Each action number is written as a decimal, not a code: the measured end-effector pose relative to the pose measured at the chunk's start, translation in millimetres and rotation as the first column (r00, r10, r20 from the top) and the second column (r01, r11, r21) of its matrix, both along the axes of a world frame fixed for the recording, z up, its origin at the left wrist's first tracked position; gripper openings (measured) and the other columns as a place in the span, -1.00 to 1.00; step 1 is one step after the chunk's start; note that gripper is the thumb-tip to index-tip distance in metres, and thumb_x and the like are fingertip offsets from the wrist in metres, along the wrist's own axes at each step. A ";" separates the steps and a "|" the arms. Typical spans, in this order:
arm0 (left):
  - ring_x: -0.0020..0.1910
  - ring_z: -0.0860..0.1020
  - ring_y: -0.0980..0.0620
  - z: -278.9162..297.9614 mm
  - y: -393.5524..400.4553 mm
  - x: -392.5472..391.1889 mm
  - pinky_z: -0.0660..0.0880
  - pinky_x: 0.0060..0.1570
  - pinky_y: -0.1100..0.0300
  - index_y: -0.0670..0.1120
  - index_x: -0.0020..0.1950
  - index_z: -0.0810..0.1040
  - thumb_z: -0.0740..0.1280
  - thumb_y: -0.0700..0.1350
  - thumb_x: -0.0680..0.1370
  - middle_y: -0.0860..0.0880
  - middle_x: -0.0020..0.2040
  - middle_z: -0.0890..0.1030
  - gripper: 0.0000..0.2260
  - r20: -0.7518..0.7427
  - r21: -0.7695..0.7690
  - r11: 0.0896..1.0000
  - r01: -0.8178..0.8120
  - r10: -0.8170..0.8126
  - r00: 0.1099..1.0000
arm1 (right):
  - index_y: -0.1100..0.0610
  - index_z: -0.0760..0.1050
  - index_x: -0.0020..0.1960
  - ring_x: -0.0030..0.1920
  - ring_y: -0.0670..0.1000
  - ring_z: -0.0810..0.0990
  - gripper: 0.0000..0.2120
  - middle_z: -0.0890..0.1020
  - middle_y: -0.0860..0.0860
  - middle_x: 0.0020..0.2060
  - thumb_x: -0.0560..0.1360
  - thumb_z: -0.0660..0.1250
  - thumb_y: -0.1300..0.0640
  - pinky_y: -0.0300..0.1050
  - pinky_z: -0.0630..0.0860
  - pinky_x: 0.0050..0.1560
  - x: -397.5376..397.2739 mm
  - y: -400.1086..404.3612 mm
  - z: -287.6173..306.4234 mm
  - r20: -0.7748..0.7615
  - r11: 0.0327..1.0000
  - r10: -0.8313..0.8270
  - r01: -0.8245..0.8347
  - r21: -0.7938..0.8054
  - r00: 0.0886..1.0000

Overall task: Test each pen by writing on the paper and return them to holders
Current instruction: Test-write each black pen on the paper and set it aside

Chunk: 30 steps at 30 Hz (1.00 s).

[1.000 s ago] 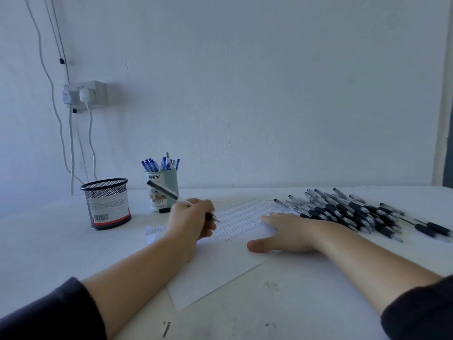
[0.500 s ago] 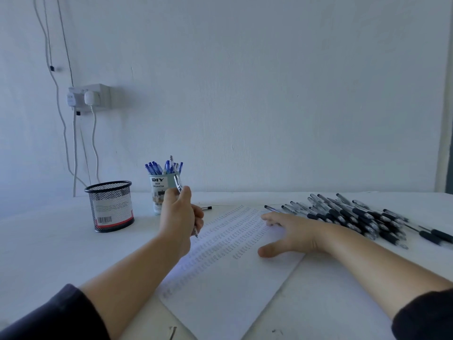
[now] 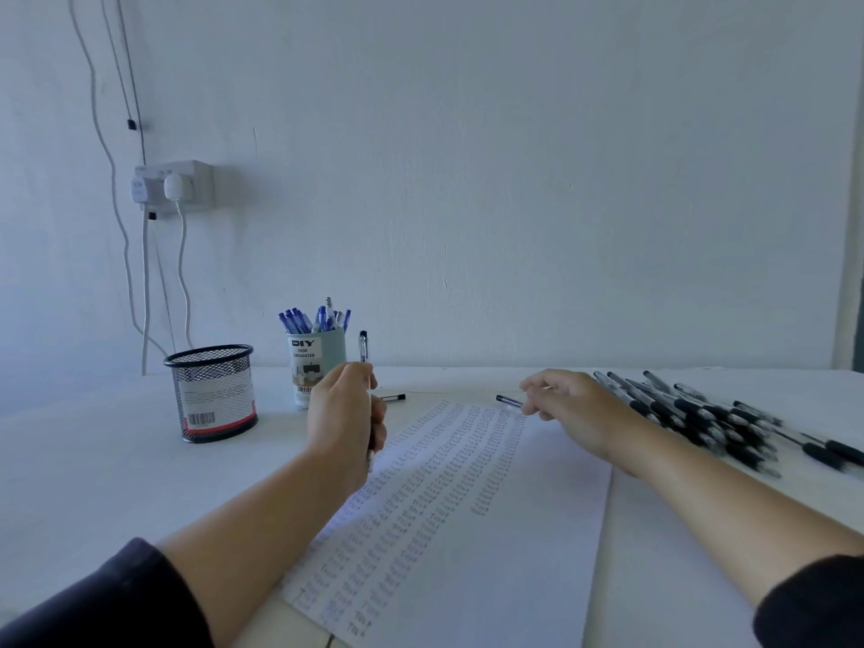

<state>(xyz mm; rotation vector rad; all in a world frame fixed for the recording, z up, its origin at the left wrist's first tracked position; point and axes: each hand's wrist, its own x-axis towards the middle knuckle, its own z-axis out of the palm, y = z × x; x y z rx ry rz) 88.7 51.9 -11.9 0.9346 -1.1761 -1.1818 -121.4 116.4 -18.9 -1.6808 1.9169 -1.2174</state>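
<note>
— While the left hand (image 3: 346,416) stands raised over the paper's (image 3: 467,530) left edge, it grips a pen (image 3: 363,348) upright, cap end poking out above the knuckles, tip showing below the palm.

— And the right hand (image 3: 572,411)?

— Over the far right corner of the paper, fingers curled down. A black pen (image 3: 508,401) shows right at the fingertips; whether it is pinched or just touched, I cannot tell.

— Where do the holders sit?

— Far left. A black mesh cup (image 3: 212,390) stands near the wall, and just right of it a pale cup (image 3: 318,362) marked DIY, packed with blue pens (image 3: 313,319). The left hand is right in front of that one.

— Anything else on the table (image 3: 93,484)?

— A big pile (image 3: 692,413) of black pens lies to the right, beside the right wrist. One short dark pen (image 3: 392,398) lies flat between the pale cup and the paper. Rows of small scribbles cover the sheet's left half.
</note>
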 end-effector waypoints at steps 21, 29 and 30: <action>-0.33 0.63 -0.04 -6.7 -1.8 -9.8 0.52 -0.46 0.21 -0.19 0.14 0.33 0.31 -0.27 0.56 -0.20 -0.23 0.64 -0.78 0.006 -0.046 0.966 0.253 -0.253 0.968 | 0.01 0.60 0.04 -0.17 -0.10 0.54 -0.87 0.60 -0.10 -0.23 0.50 0.37 0.08 -0.19 0.42 -0.07 33.3 -4.1 -1.5 -0.200 0.983 0.151 -0.169 -0.074 0.968; -0.29 0.48 0.05 -12.0 -2.4 -10.2 0.44 -0.34 0.21 -0.03 0.23 0.32 0.32 -0.15 0.56 -0.14 -0.13 0.61 -0.71 0.554 -0.181 0.973 0.144 -0.020 0.832 | 0.04 0.63 -0.03 0.00 0.12 0.57 -0.85 0.67 0.02 -0.13 0.51 0.29 0.10 -0.07 0.47 0.03 4.1 -0.6 7.1 -0.399 0.923 -0.385 0.334 -0.194 0.832; -0.32 0.45 0.08 -13.7 -3.2 -10.8 0.40 -0.34 0.25 -0.04 0.18 0.37 0.33 -0.13 0.55 -0.08 -0.18 0.58 -0.76 0.639 -0.222 0.958 0.180 0.004 0.769 | 0.05 0.61 -0.04 0.04 0.15 0.54 -0.85 0.66 0.04 -0.10 0.51 0.26 0.10 -0.07 0.42 0.03 -3.4 2.0 9.2 -0.450 0.873 -0.486 0.444 -0.204 0.749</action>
